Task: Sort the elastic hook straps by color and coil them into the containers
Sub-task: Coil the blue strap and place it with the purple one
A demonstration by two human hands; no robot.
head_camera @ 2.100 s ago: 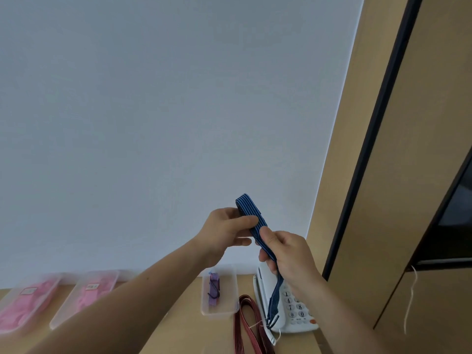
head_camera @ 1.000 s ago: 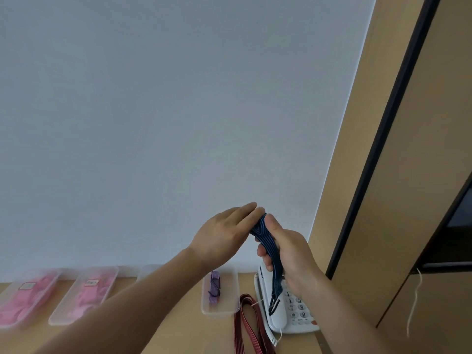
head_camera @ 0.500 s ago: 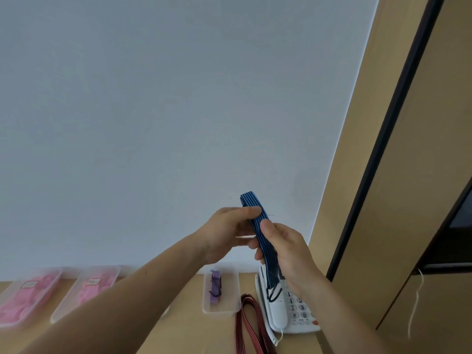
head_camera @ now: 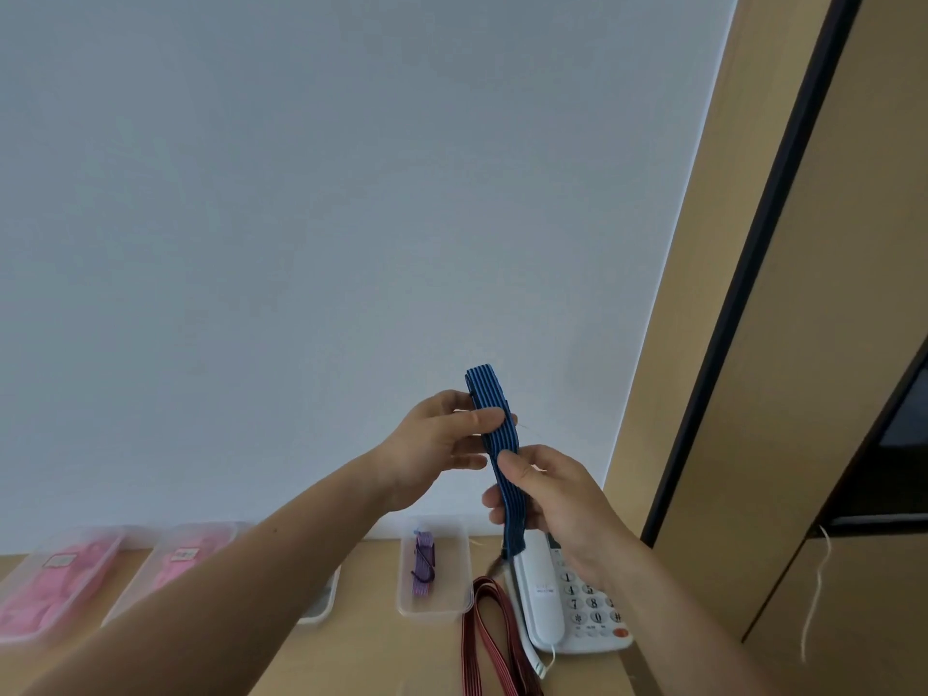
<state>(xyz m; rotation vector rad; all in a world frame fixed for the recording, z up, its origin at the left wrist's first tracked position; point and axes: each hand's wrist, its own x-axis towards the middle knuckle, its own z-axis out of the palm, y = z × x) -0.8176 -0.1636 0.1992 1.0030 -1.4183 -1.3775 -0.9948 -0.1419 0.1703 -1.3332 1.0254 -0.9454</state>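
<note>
Both hands are raised in front of the pale wall, above the wooden worktop (head_camera: 361, 645), and they hold one blue striped elastic strap (head_camera: 494, 429) between them. The strap is folded into a flat bundle of several layers and stands almost upright, a little tilted. The left hand (head_camera: 432, 444) grips the upper part: the thumb lies across the front of the strap and the fingers (head_camera: 467, 462) are closed behind it, with the folded top end rising above the thumb. The right hand (head_camera: 547, 499) grips the lower part, the thumb pressed on the front and the other fingers curled around the strap. The lower end of the strap hangs just below this hand, in front of the white telephone (head_camera: 567, 600) that stands on the worktop near the wooden cabinet (head_camera: 753, 394).

On the worktop, a clear container (head_camera: 452, 602) left of the telephone holds a purple strap (head_camera: 423, 565) with a dark hook. A red striped strap (head_camera: 489, 640) lies loose on the worktop between this container and the telephone, touching the telephone's side. Far to the left, two clear containers (head_camera: 120, 540) with small labels hold pink straps (head_camera: 45, 590); they stand side by side. Another container (head_camera: 321, 602) is mostly hidden behind the left forearm, so I cannot tell what is inside it.
</note>
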